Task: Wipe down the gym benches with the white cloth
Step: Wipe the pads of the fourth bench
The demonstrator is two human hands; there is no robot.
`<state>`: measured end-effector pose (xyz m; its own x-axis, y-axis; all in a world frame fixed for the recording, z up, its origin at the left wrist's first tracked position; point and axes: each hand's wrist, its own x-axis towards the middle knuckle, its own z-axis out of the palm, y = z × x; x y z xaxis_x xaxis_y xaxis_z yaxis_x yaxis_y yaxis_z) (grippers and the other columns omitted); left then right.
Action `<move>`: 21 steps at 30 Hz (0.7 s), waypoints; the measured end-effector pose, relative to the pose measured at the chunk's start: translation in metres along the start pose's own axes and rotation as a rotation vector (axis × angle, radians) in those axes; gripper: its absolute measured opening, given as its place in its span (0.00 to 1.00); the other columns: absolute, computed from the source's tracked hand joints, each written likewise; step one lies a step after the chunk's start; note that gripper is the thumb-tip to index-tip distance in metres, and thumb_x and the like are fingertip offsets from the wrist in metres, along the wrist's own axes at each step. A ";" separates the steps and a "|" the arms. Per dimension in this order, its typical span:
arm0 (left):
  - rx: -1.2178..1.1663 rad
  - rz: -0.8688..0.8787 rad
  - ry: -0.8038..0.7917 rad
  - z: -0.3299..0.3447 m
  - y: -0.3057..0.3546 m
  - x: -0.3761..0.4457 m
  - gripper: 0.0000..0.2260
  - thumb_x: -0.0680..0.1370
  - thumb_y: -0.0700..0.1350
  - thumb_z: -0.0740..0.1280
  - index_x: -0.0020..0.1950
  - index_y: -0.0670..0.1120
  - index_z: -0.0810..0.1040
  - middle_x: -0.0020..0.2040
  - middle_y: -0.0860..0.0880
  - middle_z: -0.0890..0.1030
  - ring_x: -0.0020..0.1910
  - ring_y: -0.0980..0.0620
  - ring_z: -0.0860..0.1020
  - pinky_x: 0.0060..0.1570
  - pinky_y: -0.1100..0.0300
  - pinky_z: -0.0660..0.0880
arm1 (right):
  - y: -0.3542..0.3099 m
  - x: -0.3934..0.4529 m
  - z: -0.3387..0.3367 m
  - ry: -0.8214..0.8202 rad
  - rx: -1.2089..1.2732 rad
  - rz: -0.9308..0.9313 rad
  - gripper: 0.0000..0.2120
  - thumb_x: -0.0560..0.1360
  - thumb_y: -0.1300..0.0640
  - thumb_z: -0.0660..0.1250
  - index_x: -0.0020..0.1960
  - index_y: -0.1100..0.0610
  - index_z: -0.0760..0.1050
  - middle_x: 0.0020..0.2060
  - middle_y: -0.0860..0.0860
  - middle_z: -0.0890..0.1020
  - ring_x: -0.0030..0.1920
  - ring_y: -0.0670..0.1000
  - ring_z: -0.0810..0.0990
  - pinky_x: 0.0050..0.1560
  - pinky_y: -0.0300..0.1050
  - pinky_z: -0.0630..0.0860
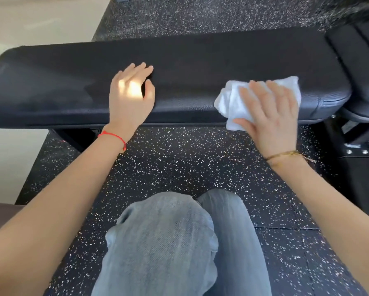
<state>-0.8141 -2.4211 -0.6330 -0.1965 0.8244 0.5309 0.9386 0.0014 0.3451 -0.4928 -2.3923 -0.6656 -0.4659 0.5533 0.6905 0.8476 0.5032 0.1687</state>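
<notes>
A long black padded gym bench (190, 60) runs across the view from left to right. My left hand (132, 92) rests flat on its near half, fingers relaxed and spread, holding nothing. My right hand (269, 112) presses a crumpled white cloth (230, 101) onto the bench's right end, fingers spread straight over it. Part of the cloth hangs over the near edge of the pad, and my hand covers its middle.
A second black pad (358, 67) adjoins the bench at the right, with a metal frame (354, 137) below it. Black speckled rubber flooring (179, 163) lies under and behind the bench. My knees in blue jeans (168, 242) are close in front. A pale floor (40, 20) shows at the left.
</notes>
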 end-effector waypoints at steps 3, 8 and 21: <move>-0.018 0.024 -0.037 0.001 0.008 0.000 0.21 0.78 0.43 0.53 0.66 0.45 0.78 0.67 0.46 0.78 0.71 0.46 0.71 0.73 0.46 0.62 | -0.041 0.023 0.013 0.036 -0.059 -0.105 0.26 0.76 0.44 0.66 0.70 0.53 0.66 0.65 0.55 0.73 0.62 0.62 0.75 0.65 0.58 0.64; -0.028 -0.004 -0.016 0.005 0.016 -0.001 0.21 0.78 0.44 0.54 0.65 0.45 0.79 0.66 0.46 0.78 0.70 0.47 0.72 0.73 0.48 0.63 | -0.028 0.020 0.010 0.000 -0.023 -0.193 0.26 0.78 0.41 0.62 0.73 0.50 0.65 0.69 0.53 0.73 0.66 0.59 0.73 0.67 0.56 0.67; -0.035 0.171 -0.125 0.024 0.076 0.009 0.19 0.79 0.49 0.56 0.64 0.45 0.80 0.65 0.45 0.80 0.67 0.46 0.75 0.69 0.45 0.68 | 0.053 0.016 -0.019 -0.094 0.171 0.219 0.23 0.80 0.38 0.55 0.63 0.54 0.73 0.61 0.52 0.77 0.61 0.58 0.73 0.62 0.52 0.64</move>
<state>-0.7373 -2.3999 -0.6209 0.0034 0.8745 0.4850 0.9443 -0.1624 0.2863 -0.4506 -2.3696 -0.6320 -0.3050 0.7159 0.6280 0.8791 0.4653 -0.1034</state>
